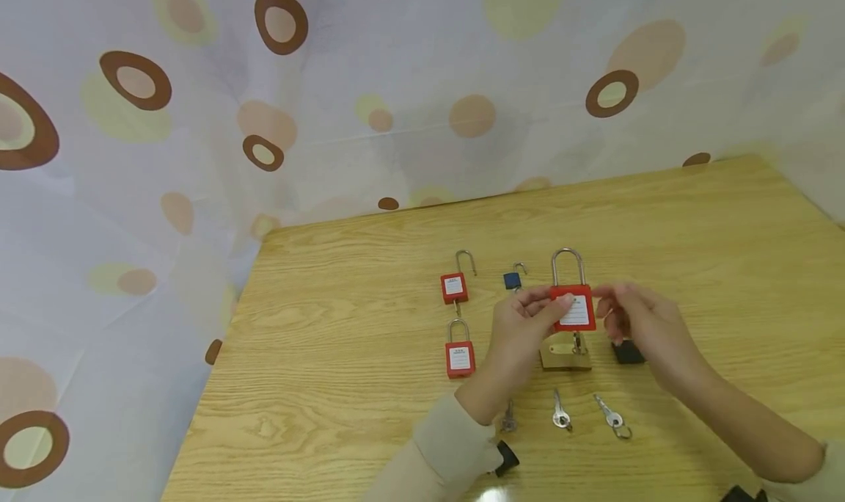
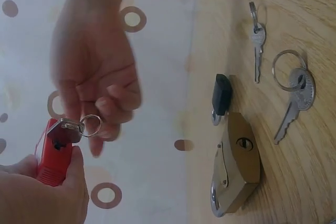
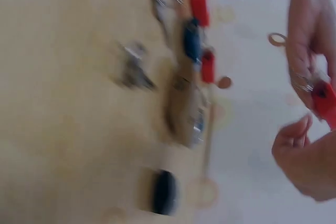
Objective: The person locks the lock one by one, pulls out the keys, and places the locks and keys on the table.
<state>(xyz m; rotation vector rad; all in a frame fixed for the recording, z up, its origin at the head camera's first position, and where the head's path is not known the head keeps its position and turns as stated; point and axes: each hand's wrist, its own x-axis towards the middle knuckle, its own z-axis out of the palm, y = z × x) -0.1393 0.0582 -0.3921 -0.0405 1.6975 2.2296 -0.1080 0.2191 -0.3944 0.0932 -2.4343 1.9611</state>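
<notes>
My left hand (image 1: 521,329) pinches a red padlock (image 1: 576,317) with a white label, held upright above the table, its metal shackle on top. A key (image 2: 67,125) with a ring sits at the keyhole in its underside. At the padlock's right edge is my right hand (image 1: 643,318), its forefinger reaching to the upper corner and the other fingers loosely bent. In the right wrist view that right hand (image 3: 307,156) appears beside the padlock, gripping nothing visible. Behind and below the held padlock lies a brass padlock (image 2: 236,166).
Two more red padlocks, one with a raised shackle (image 1: 454,288) and one lower down (image 1: 460,359), lie left of the hands. A small blue padlock (image 1: 512,280) and a black padlock (image 1: 627,352) are nearby. Loose keys (image 1: 561,417) lie in front on the wooden table (image 1: 330,384).
</notes>
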